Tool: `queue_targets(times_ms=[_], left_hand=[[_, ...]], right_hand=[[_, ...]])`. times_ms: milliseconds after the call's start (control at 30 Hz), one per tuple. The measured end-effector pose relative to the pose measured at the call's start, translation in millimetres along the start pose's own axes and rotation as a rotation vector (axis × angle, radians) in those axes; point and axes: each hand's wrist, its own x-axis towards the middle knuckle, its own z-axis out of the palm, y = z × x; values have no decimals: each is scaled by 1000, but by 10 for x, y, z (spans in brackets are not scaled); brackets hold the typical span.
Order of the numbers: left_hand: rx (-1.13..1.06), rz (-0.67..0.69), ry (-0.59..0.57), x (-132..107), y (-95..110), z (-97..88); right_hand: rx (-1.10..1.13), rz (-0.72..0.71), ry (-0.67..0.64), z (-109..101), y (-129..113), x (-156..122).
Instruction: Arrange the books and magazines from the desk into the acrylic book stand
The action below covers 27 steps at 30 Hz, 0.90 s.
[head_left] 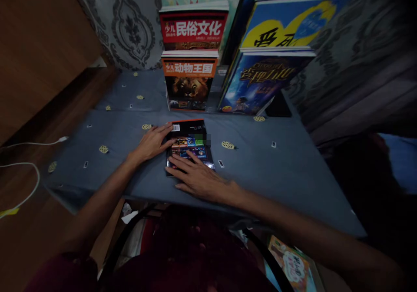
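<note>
A dark book (186, 129) lies on the blue tablecloth with its barcode side up and rows of small colour pictures showing. My left hand (155, 141) rests against its left edge, fingers stretched over the barcode corner. Across the lower part of the cover my right hand (195, 175) lies flat with the fingers spread, hiding some of the pictures. Neither hand grips the book. Just beyond it stand upright books, the nearest an orange one with a lion (190, 83) and a blue one with gold lettering (260, 83).
The table (250, 170) has a grey-blue cloth printed with pineapples. Behind the front books stand a red book (195, 27) and a blue-yellow book (293, 23). A white cable (35, 144) hangs at the left. Below the table edge, a picture book (291, 266) sits at right.
</note>
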Motion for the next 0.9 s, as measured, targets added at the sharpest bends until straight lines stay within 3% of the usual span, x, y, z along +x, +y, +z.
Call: queue_targets(times_ms=[267, 433, 567, 700, 900], left_hand=[[46, -16, 3, -10, 13, 55], [90, -29, 96, -126, 228, 114], [44, 39, 103, -390, 389, 178], [4, 134, 34, -778, 481, 165], [-47, 353, -237, -1270, 627, -19]], right_hand=[[62, 147, 105, 17, 141, -372], [65, 209, 127, 2, 275, -606], [49, 207, 118, -34, 211, -759], [67, 174, 121, -25, 12, -972], [38, 142, 166, 155, -209, -1312]])
